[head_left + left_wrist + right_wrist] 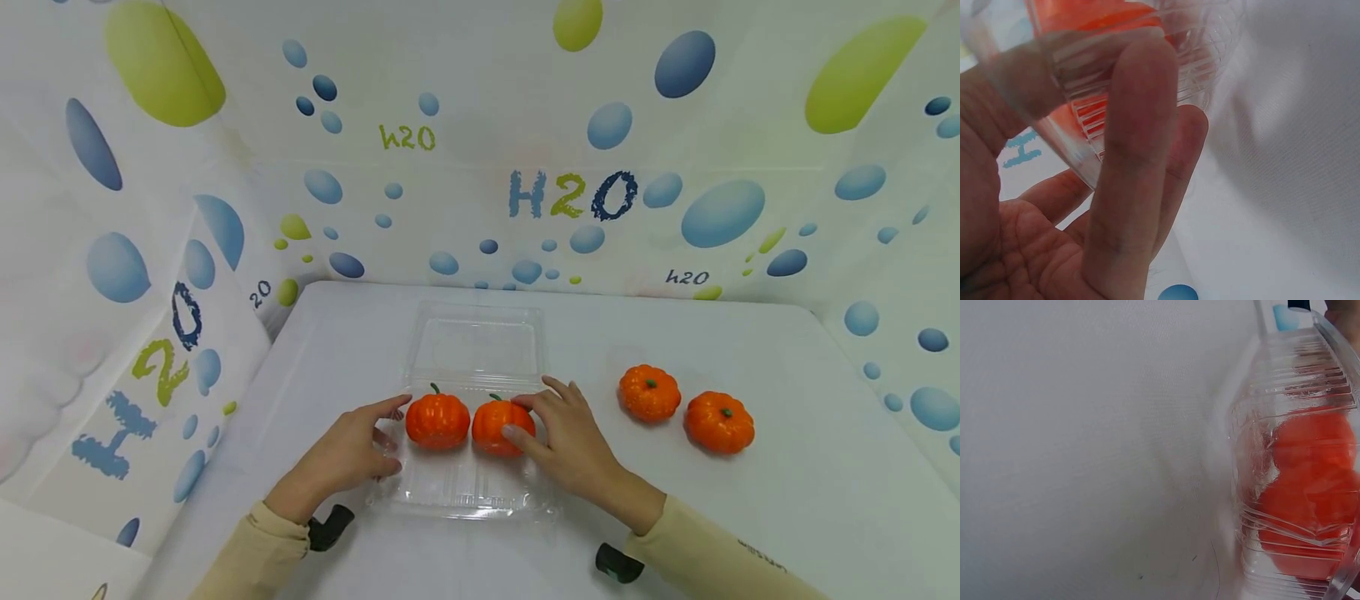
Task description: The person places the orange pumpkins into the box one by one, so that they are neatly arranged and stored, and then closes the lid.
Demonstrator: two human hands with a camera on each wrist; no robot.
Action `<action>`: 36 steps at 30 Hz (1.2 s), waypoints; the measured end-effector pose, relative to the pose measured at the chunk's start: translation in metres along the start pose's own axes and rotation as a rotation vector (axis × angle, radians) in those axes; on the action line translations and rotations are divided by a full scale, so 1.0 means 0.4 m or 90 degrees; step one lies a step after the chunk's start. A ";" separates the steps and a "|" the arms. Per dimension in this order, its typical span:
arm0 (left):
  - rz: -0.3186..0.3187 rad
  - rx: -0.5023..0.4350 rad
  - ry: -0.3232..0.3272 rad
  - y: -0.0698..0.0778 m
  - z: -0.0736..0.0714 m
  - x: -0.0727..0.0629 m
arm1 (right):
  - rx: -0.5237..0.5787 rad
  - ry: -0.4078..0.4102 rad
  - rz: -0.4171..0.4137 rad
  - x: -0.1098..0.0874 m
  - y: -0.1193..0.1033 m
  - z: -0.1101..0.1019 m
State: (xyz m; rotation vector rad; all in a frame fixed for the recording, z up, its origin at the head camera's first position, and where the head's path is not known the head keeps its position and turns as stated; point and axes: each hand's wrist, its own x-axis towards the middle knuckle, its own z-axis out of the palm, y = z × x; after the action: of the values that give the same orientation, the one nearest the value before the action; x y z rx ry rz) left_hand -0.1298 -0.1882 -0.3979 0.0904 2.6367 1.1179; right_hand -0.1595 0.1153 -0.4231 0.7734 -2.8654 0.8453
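On the white tabletop [832, 467]: clear container [435, 482] laid open, left pumpkin [437, 423] set inside | right pumpkin [493, 423] clasped by right hand [570, 442] | container's side touched by left hand [347, 446], fingers loose | walls [480, 100] covered in H2O-and-bubble print

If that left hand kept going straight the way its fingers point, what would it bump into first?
Probably the side wall of the clear plastic container, right beside the left hand. The left pumpkin sits just beyond, though depth there is hard to judge.
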 end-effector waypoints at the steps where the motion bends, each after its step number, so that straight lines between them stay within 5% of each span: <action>1: -0.001 0.002 0.000 0.000 0.000 0.000 | -0.004 -0.001 0.000 0.000 -0.001 -0.001; 24: -0.001 -0.002 0.002 0.000 0.001 -0.001 | -0.062 0.051 0.008 -0.003 -0.010 -0.007; 36: 0.002 -0.002 0.000 0.000 0.001 -0.002 | 0.010 0.105 0.022 -0.020 0.011 -0.038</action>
State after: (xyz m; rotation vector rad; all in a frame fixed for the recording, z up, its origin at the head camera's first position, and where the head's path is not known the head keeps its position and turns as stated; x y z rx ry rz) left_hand -0.1288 -0.1882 -0.3979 0.0933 2.6362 1.1229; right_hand -0.1559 0.1299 -0.4140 0.6259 -2.7365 0.8926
